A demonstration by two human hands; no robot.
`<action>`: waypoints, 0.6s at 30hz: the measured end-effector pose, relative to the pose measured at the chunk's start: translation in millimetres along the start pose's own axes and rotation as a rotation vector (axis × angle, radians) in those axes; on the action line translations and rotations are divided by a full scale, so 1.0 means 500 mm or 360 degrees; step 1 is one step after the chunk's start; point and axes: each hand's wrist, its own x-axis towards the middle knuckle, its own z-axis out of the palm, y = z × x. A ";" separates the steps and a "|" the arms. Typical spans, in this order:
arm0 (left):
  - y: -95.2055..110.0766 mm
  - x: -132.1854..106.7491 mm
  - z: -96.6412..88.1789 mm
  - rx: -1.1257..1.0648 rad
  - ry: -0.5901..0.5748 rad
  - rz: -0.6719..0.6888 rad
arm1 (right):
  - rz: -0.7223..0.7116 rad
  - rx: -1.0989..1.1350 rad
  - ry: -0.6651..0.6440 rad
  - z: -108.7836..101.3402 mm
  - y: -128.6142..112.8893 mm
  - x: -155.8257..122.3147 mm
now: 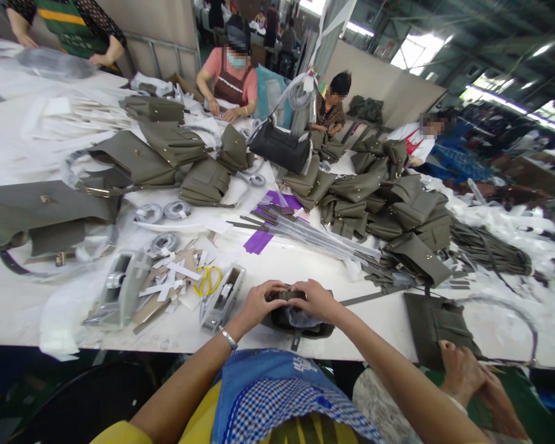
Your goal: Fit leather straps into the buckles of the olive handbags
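Observation:
An olive-brown handbag (321, 330) stands at the table edge right in front of me, with clear plastic showing in its opening. My left hand (264, 303) grips the bag's upper rim from the left, fingers curled over it. From the other side my right hand (317, 299) pinches the same rim, its thumb close to the left one. A short strap end hangs at the bag's front. Left of it lie a grey tape dispenser (222, 297) and yellow-handled scissors (208, 281).
A second tape dispenser (123, 290) stands beside paper scraps (178, 274). Olive bags (388, 197) are heaped at the right back, near long wrapped straps (314, 233). A black bag (281, 145) stands mid-table. At right, a co-worker's hands (462, 373) are by another bag (437, 327).

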 end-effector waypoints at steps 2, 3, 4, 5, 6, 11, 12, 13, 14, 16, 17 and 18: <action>-0.006 0.002 0.004 -0.0052 0.0014 -0.0036 | 0.0035 -0.0029 0.0052 -0.001 -0.002 -0.005; -0.009 0.002 0.007 -0.0063 0.0018 -0.0050 | 0.0042 -0.0020 0.0047 0.001 -0.004 -0.004; -0.012 0.003 0.011 -0.0086 0.0020 -0.0065 | 0.0046 -0.0004 0.0034 0.003 -0.005 -0.002; -0.013 0.004 0.014 -0.0118 0.0020 -0.0081 | 0.0048 0.0013 0.0024 0.006 -0.007 0.000; -0.012 0.004 0.017 -0.0144 0.0023 -0.0094 | 0.0052 0.0021 0.0022 0.008 -0.008 0.003; 0.012 -0.006 0.010 0.0266 0.0109 0.0033 | 0.0082 -0.0142 0.0076 0.015 -0.015 -0.002; 0.016 -0.011 0.008 0.0355 0.0164 0.0040 | 0.0090 -0.0181 0.0106 0.015 -0.016 -0.005; 0.019 -0.015 0.007 0.0394 0.0217 0.0017 | 0.0090 -0.0209 0.0139 0.016 -0.018 -0.009; 0.020 -0.019 0.008 0.0388 0.0257 -0.0035 | 0.0082 -0.0228 0.0170 0.016 -0.020 -0.012; 0.017 -0.027 0.013 0.0281 0.0289 -0.0181 | 0.0041 -0.0236 0.0193 0.018 -0.024 -0.016; 0.015 -0.030 0.017 0.0190 0.0290 -0.0257 | 0.0017 -0.0231 0.0190 0.020 -0.026 -0.017; 0.014 -0.032 0.022 0.0091 0.0285 -0.0328 | -0.0010 -0.0219 0.0180 0.021 -0.028 -0.018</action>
